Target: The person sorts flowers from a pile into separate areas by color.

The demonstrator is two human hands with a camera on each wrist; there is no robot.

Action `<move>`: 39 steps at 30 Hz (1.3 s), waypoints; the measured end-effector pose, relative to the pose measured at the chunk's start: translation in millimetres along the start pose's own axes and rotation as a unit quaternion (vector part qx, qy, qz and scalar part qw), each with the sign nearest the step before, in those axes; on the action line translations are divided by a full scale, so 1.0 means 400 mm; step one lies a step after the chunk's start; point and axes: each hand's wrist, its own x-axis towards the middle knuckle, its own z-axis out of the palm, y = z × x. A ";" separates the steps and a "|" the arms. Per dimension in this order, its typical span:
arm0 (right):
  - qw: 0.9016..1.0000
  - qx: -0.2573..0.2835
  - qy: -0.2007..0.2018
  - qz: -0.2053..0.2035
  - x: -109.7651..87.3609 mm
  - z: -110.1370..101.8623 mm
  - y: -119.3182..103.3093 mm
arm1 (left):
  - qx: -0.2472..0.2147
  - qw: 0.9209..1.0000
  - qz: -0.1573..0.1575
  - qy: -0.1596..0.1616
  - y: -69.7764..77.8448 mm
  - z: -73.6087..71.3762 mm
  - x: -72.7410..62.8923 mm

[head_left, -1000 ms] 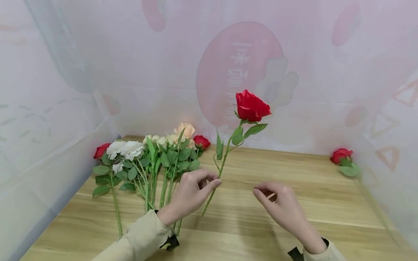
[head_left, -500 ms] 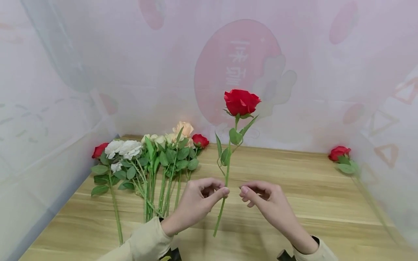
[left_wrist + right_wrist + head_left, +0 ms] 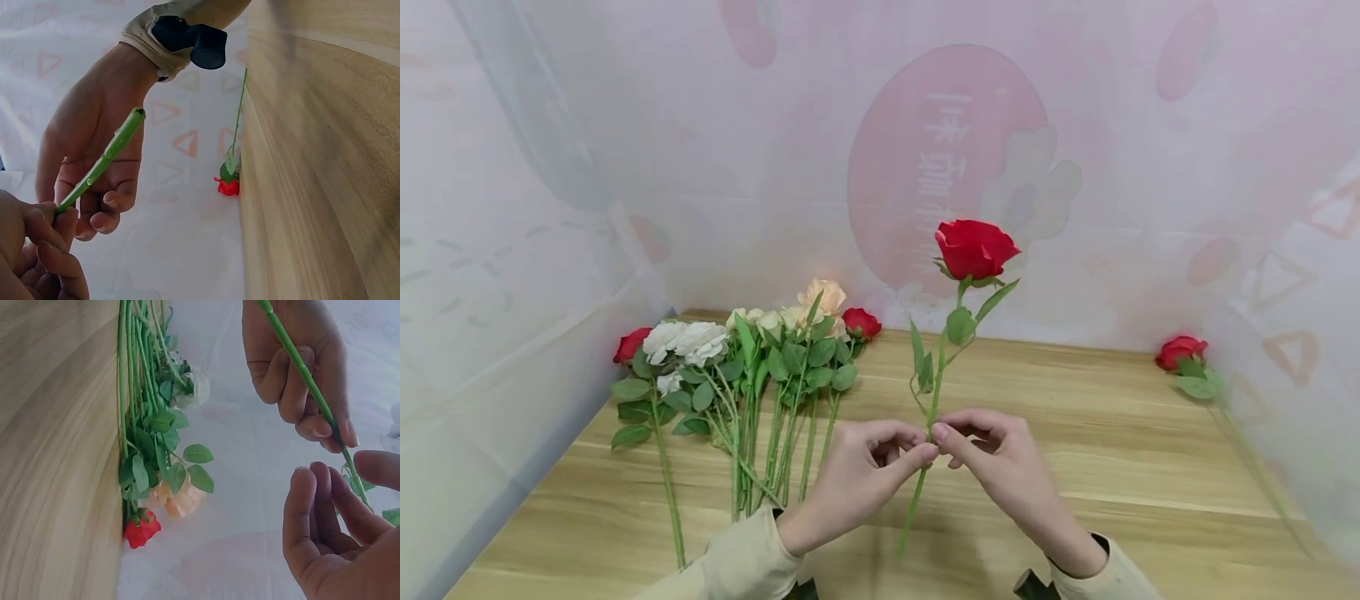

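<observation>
I held the red rose [image 3: 976,250] up above the wooden table [image 3: 1112,467], bloom uppermost and leaning a little to the right, its lower end hanging free beneath my fingers. My left hand [image 3: 865,467] pinched the green stem [image 3: 304,372] between thumb and forefinger; my right hand [image 3: 1000,458] was just above, loosely curved, its thumb and fingers parted on either side of the stem, and I could not tell whether any of them touched it. I judged the flower light and probably artificial, its stem stiff enough to stand from one pinch yet slim enough to roll. The bare length below the lowest leaves [image 3: 918,350] seemed the place to grip, since the petals looked soft and easily creased. My fingertips hid part of the stem from above, its tip was blurred, and stems from the bunch with the white flowers [image 3: 700,343] ran out of sight behind my left sleeve [image 3: 741,546]
</observation>
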 end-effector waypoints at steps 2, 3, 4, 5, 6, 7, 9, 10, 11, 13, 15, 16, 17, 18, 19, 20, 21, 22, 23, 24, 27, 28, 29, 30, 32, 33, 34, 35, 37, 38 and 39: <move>1.000 0.003 -0.003 -0.008 0.000 0.002 0.000 | 0.003 1.000 0.013 -0.003 0.001 0.002 0.000; 1.000 0.004 -0.003 -0.012 -0.001 0.002 0.000 | 0.003 1.000 0.019 -0.005 0.001 0.002 -0.001; 1.000 0.005 -0.003 -0.017 -0.001 0.002 0.000 | 0.005 1.000 0.024 -0.007 0.001 0.003 -0.001; 1.000 0.006 -0.002 -0.021 -0.001 0.002 0.000 | 0.005 1.000 0.027 -0.009 0.000 0.004 -0.002; 1.000 0.005 -0.001 -0.024 -0.001 0.002 0.000 | 0.008 1.000 0.028 -0.012 -0.001 0.005 -0.003; 1.000 0.003 0.000 -0.027 -0.001 0.001 0.000 | 0.010 0.999 0.026 -0.015 -0.002 0.006 -0.005; 1.000 -0.006 0.002 -0.029 -0.001 0.002 0.001 | 0.014 0.999 0.020 -0.021 -0.005 0.008 -0.007; 1.000 -0.012 0.002 -0.029 0.000 0.002 0.001 | 0.016 1.000 0.014 -0.023 -0.006 0.009 -0.008; 0.999 -0.017 0.002 -0.027 0.000 0.002 0.002 | 0.017 1.000 0.007 -0.025 -0.006 0.010 -0.009; 0.999 -0.026 0.001 -0.025 0.002 0.002 0.005 | 0.019 0.999 0.002 -0.029 -0.007 0.011 -0.009; 0.999 -0.032 -0.001 -0.021 0.002 0.003 0.007 | 0.015 0.999 -0.005 -0.032 -0.006 0.011 -0.009; 0.999 -0.033 -0.002 -0.019 0.002 0.004 0.008 | 0.014 0.999 -0.009 -0.034 -0.005 0.011 -0.009; 0.999 -0.035 -0.003 -0.018 0.002 0.004 0.009 | 0.013 0.999 -0.011 -0.038 -0.005 0.011 -0.009; 0.999 -0.036 -0.005 -0.017 0.002 0.004 0.010 | 0.011 0.999 -0.014 -0.042 -0.005 0.010 -0.009; 0.999 -0.039 -0.005 -0.015 0.002 0.005 0.011 | 0.011 0.999 -0.021 -0.045 -0.005 0.010 -0.010; 0.999 -0.042 -0.005 -0.013 0.002 0.005 0.012 | 0.014 0.998 -0.024 -0.049 -0.005 0.010 -0.010; 0.999 -0.046 -0.005 -0.011 0.003 0.005 0.013 | 0.019 0.998 -0.028 -0.052 -0.006 0.010 -0.010; 0.999 -0.050 -0.004 -0.009 0.003 0.005 0.015 | 0.024 0.998 -0.032 -0.056 -0.006 0.010 -0.010; 0.998 -0.055 -0.004 -0.006 0.003 0.005 0.016 | 0.031 0.997 -0.034 -0.059 -0.007 0.010 -0.009; 0.998 -0.060 -0.004 -0.003 0.004 0.005 0.016 | 0.037 0.997 -0.038 -0.063 -0.008 0.010 -0.009; 0.997 -0.072 -0.006 0.004 0.005 0.003 0.018 | 0.051 0.995 -0.048 -0.074 -0.009 0.011 -0.009; 0.997 -0.075 -0.007 0.007 0.005 0.002 0.019 | 0.053 0.994 -0.053 -0.078 -0.009 0.011 -0.009; 0.997 -0.077 -0.008 0.009 0.006 0.002 0.019 | 0.053 0.993 -0.058 -0.083 -0.008 0.010 -0.009; 0.997 -0.079 -0.009 0.010 0.006 0.001 0.020 | 0.053 0.993 -0.064 -0.089 -0.008 0.010 -0.010; 0.996 -0.082 -0.007 0.014 0.007 0.001 0.021 | 0.053 0.991 -0.074 -0.101 -0.006 0.008 -0.011; 0.996 -0.083 -0.007 0.016 0.008 0.000 0.022 | 0.055 0.989 -0.080 -0.108 -0.005 0.007 -0.012; 0.996 -0.085 -0.006 0.016 0.008 0.000 0.023 | 0.061 0.988 -0.085 -0.116 -0.004 0.007 -0.012; 0.996 -0.087 -0.006 0.016 0.009 0.000 0.023 | 0.068 0.986 -0.092 -0.125 -0.003 0.006 -0.013; 0.996 -0.093 -0.004 0.017 0.010 0.000 0.025 | 0.088 0.981 -0.102 -0.142 -0.002 0.006 -0.013; 0.995 -0.096 -0.002 0.018 0.010 0.000 0.025 | 0.100 0.978 -0.105 -0.149 -0.001 0.006 -0.013; 0.995 -0.100 0.000 0.019 0.010 0.000 0.025 | 0.111 0.976 -0.108 -0.155 -0.001 0.006 -0.014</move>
